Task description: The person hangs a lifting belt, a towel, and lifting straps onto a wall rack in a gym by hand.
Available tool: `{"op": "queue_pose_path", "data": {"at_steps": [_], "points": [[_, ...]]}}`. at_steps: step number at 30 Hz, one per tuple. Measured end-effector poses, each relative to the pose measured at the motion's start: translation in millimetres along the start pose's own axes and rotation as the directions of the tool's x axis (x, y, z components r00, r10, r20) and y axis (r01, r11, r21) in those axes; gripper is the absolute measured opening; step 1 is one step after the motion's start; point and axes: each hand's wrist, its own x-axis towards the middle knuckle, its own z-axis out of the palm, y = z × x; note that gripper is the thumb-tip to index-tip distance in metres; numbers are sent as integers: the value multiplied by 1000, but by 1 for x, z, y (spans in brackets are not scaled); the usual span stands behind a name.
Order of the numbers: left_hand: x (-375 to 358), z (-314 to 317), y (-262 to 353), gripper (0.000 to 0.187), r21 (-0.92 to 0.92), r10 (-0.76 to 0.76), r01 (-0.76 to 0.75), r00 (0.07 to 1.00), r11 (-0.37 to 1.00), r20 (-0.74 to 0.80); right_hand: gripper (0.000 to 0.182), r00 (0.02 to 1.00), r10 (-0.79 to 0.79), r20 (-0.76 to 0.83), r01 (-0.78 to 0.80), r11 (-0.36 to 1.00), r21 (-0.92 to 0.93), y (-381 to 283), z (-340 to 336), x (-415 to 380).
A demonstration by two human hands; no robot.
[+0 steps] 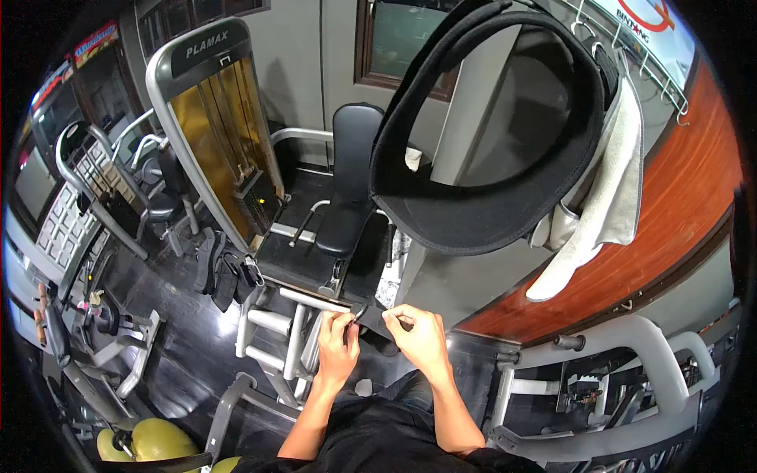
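Both of my hands are raised in front of my body, a short gap apart. My left hand (337,351) has its fingers curled round a small dark item (360,314), too small to name. In my right hand (418,339) the thumb and fingers are pinched together near that item; whatever they hold is too small to make out. Above them a large black padded belt (481,219) hangs in a loop from a wall rack. A light cloth (615,189) hangs beside the belt.
A PLAMAX weight machine (209,102) with a black seat (347,225) stands ahead. Silver frames (272,322) are close at the left, and a grey machine (623,355) is at the right. Black straps (221,268) lie on the left. Yellow-green balls (162,441) sit at the lower left.
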Motion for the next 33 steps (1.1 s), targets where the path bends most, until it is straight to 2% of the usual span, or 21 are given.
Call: {"op": "queue_pose_path", "data": {"at_steps": [2, 6, 7, 11, 13, 16, 17, 22, 24, 28, 30, 32, 33], "points": [[-2, 2, 3, 28, 1, 17, -17, 1000, 1000, -22, 22, 1000, 26, -2, -26, 999, 25, -1, -1, -2], [-6, 3, 1, 27, 17, 30, -29, 998, 999, -59, 21, 998, 3, -57, -8, 996, -85, 2, 2, -6], [-6, 3, 1, 26, 25, 16, -14, 998, 1000, -53, 21, 994, -35, -99, 23, 991, -129, 4, 3, -7], [-9, 4, 5, 22, -11, -67, 67, 996, 998, -62, 21, 992, -41, -120, 28, 993, -112, 3, 9, -9], [-11, 4, 7, 21, -27, -113, 111, 992, 993, -61, 20, 1000, -25, -11, 25, 999, -34, -3, 10, -9], [-16, 8, -5, 19, -99, -200, 194, 979, 976, -50, 18, 995, -77, 57, 78, 997, -9, -3, 12, -8], [-18, 10, -10, 18, -155, -238, 230, 970, 961, -38, 18, 995, -80, 58, 81, 997, -11, 0, 13, -8], [-20, 11, -4, 15, -196, -280, 270, 960, 943, -24, 19, 993, -59, 101, 48, 994, 100, 5, 20, -7], [-18, 11, 0, 13, -336, -378, 352, 926, 873, -13, 19, 993, -66, 97, 57, 994, 92, 6, 19, -8], [-20, 14, 1, 15, -379, -378, 351, 926, 856, 4, 19, 996, -82, 36, 78, 993, 88, 13, 22, -6], [-19, 13, 4, 18, -276, -254, 239, 967, 931, -19, 18, 997, -61, 46, 55, 992, 117, 9, 20, -7], [-16, 9, 9, 20, -231, -211, 203, 977, 952, -10, 18, 998, -39, 55, 31, 989, 146, 9, 19, -7], [-14, 8, 12, 20, -208, -173, 167, 985, 964, -10, 19, 996, -91, 20, 89, 990, 107, 13, 20, -6]]}}
